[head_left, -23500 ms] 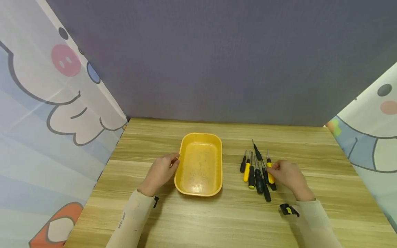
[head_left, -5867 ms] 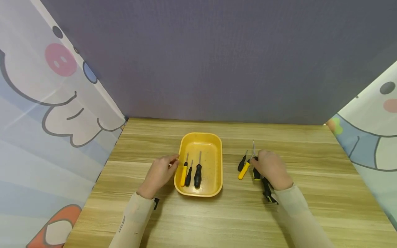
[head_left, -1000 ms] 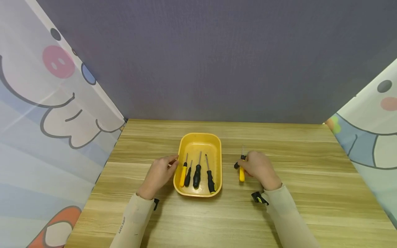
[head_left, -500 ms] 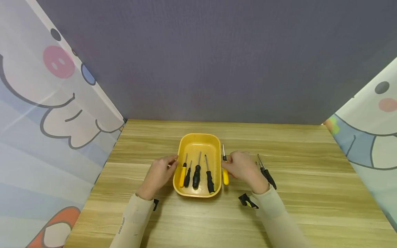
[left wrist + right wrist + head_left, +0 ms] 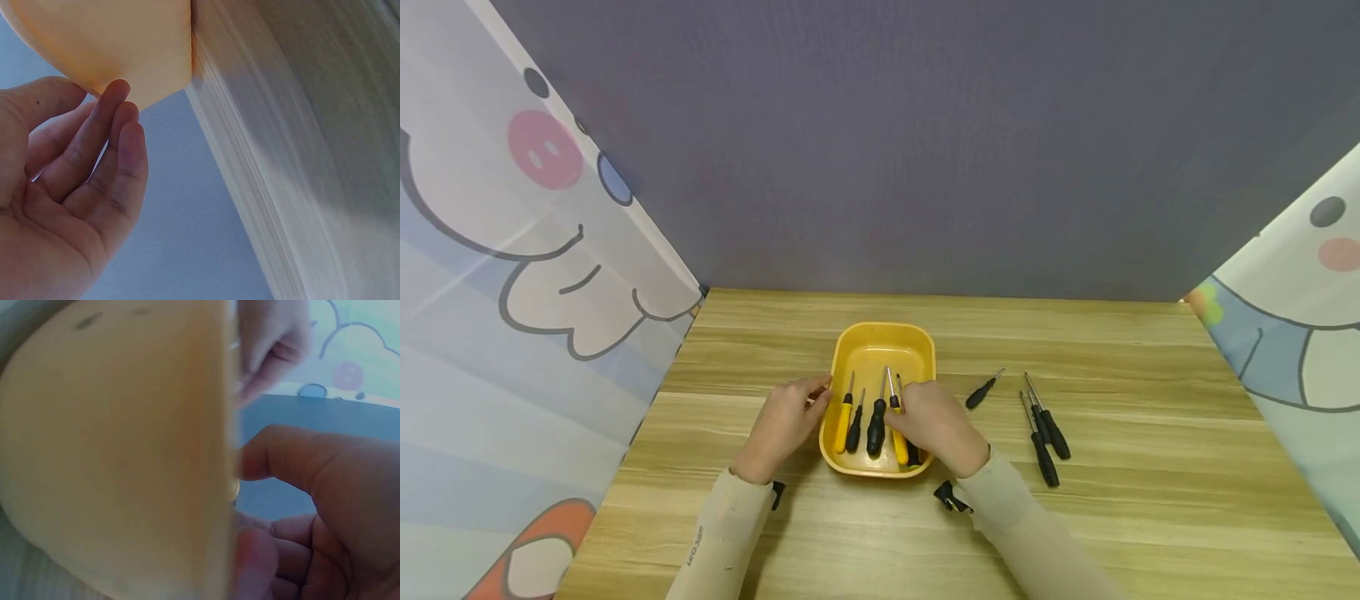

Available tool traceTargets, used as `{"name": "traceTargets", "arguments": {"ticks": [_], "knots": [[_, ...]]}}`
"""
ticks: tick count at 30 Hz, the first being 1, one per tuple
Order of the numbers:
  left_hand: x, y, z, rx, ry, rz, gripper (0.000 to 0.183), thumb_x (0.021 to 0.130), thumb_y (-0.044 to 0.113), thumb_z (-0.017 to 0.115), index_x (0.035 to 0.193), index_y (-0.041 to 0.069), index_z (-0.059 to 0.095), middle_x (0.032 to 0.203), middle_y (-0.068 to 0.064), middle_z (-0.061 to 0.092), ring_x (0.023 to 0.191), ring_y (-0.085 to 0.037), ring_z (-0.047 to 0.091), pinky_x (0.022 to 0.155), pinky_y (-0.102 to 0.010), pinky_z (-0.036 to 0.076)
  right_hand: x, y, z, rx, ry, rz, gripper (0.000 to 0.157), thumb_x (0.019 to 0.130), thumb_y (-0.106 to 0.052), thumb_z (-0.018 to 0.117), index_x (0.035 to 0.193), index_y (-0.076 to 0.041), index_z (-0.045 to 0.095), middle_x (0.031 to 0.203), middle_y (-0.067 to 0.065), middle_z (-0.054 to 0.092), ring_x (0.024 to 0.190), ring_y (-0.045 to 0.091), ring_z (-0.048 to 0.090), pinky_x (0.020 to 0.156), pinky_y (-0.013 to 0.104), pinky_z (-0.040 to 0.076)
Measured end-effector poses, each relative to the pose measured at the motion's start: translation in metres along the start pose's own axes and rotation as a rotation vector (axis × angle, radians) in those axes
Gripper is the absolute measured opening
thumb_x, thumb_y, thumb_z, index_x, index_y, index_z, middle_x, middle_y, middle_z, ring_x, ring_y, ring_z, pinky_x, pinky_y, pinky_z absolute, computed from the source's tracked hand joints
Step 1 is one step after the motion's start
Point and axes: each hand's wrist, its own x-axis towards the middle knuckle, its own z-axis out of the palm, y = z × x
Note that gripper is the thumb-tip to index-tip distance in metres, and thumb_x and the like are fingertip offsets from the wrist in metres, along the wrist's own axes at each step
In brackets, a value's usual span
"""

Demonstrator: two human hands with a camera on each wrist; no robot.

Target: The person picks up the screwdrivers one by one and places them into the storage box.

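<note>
A yellow plastic tray (image 5: 886, 324) sits mid-table in the head view. My left hand (image 5: 784, 425) holds its left rim; the left wrist view shows the thumb and fingertips at the tray wall (image 5: 144, 50). My right hand (image 5: 942, 425) reaches over the right rim and grips a yellow-handled screwdriver (image 5: 900, 448) low inside the tray. Left of it lie another yellow-handled screwdriver (image 5: 843, 429), a small black one (image 5: 854, 433) and a larger black one (image 5: 876, 429). The right hand partly covers a black screwdriver with a yellow end (image 5: 913, 457). In the right wrist view, the tray wall (image 5: 125, 450) hides the held screwdriver.
A small black screwdriver (image 5: 982, 394) lies on the wooden table (image 5: 1135, 400) right of the tray. Farther right, several black screwdrivers (image 5: 1046, 462) lie close together. A grey panel (image 5: 925, 167) stands behind the table, with cartoon-print cloth (image 5: 580, 317) at the sides.
Over the last second my right hand carried the yellow-handled screwdriver left from the table into the tray. Earlier, the tray was empty and the screwdrivers lay right. The left hand stayed at the rim.
</note>
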Motion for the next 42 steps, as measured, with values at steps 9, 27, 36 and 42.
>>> {"name": "traceTargets", "arguments": {"ticks": [9,27,36,42], "knots": [[0.000,-0.001,0.001,-0.006,0.001,-0.007,0.026,0.094,0.005,0.070,0.119,-0.003,0.071,0.103,-0.013,0.073,0.084,-0.018,0.070,0.069,-0.029,0.059,0.005,-0.003,0.011,-0.110,0.029,-0.035,0.046,0.091,-0.020,0.066,0.050,-0.016,0.046,0.041,-0.010,0.032,0.032,0.003,0.032,0.032,0.018,0.026],[0.001,0.000,0.000,-0.005,-0.003,-0.012,0.027,0.095,0.005,0.070,0.120,-0.003,0.070,0.104,-0.013,0.073,0.085,-0.019,0.070,0.071,-0.032,0.060,-0.005,-0.004,0.000,-0.050,0.029,-0.064,0.045,0.097,-0.022,0.063,0.055,-0.016,0.047,0.041,-0.009,0.035,0.031,0.003,0.034,0.031,0.019,0.029],[0.000,-0.001,-0.001,-0.001,-0.009,-0.017,0.027,0.095,0.006,0.070,0.121,-0.002,0.070,0.104,-0.012,0.073,0.086,-0.019,0.070,0.071,-0.032,0.060,-0.022,0.005,-0.024,-0.080,0.084,-0.003,0.033,0.096,-0.023,0.066,0.068,-0.014,0.052,0.055,-0.004,0.044,0.045,0.010,0.040,0.042,0.024,0.033],[0.001,-0.002,0.001,0.002,-0.005,-0.005,0.027,0.095,0.006,0.070,0.120,-0.002,0.070,0.104,-0.013,0.073,0.085,-0.019,0.070,0.070,-0.031,0.060,-0.031,0.024,-0.039,-0.099,0.074,0.092,0.026,0.096,-0.025,0.065,0.074,-0.013,0.060,0.058,-0.003,0.051,0.049,0.013,0.046,0.043,0.027,0.038]]}}
